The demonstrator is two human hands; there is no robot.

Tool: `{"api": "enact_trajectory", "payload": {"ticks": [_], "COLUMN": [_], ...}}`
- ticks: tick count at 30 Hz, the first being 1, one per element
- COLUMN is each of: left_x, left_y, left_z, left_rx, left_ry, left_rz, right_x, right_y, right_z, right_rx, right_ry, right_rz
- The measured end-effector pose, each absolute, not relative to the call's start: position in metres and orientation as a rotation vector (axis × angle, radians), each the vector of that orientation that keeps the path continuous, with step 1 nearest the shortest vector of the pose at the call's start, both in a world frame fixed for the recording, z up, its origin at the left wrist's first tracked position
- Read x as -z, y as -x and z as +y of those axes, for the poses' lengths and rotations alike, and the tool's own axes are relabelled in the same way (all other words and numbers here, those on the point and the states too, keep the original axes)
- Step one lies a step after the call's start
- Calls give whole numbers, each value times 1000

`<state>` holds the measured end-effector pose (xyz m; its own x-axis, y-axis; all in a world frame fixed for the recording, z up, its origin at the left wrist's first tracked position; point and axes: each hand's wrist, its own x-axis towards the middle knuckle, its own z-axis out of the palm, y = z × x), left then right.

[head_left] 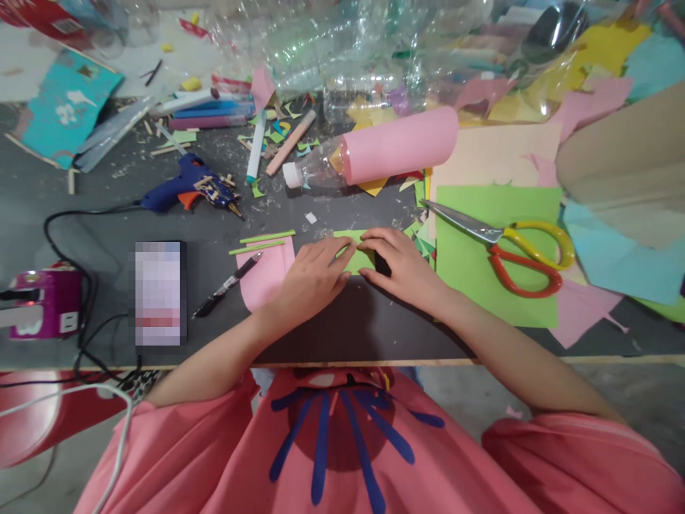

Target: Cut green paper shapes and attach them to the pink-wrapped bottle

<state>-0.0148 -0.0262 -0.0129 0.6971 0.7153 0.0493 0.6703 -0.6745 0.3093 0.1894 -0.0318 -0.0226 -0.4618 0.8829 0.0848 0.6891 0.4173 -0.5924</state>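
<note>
Between my hands lies a small piece of light green paper (355, 265) on the dark table. My left hand (315, 274) closes on its left side, thumb and fingertips on the paper. From the right, my right hand (401, 263) grips the same piece, its fingers curved and thumb on the near edge. The fingers hide part of the paper. Beside my left hand are a pink paper piece (261, 275), two thin green paper strips (266, 237) and a black pen (227, 285).
Scissors (500, 239) lie on a green sheet (471, 300) at right. Behind my hands rests a plastic bottle wrapped in pink paper (401, 146). A blue glue gun (187, 185), its cord, and a phone (158, 293) are at left. Markers, scraps and clear bottles (300, 50) crowd the back.
</note>
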Motion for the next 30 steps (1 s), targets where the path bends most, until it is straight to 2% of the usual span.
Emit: {"api": "enact_trajectory", "payload": {"ticks": [16, 30], "left_x": [0, 4], "left_y": [8, 14], "left_z": [-31, -32], "left_rx": [-189, -325], "left_ry": [-2797, -2837], "left_rz": [1053, 940], "right_x": [22, 24], "right_y": [-190, -191], "right_z": [-32, -32], "right_rx": [-581, -546], "right_ry": [1347, 1299], "right_rz": [-2418, -2447]}}
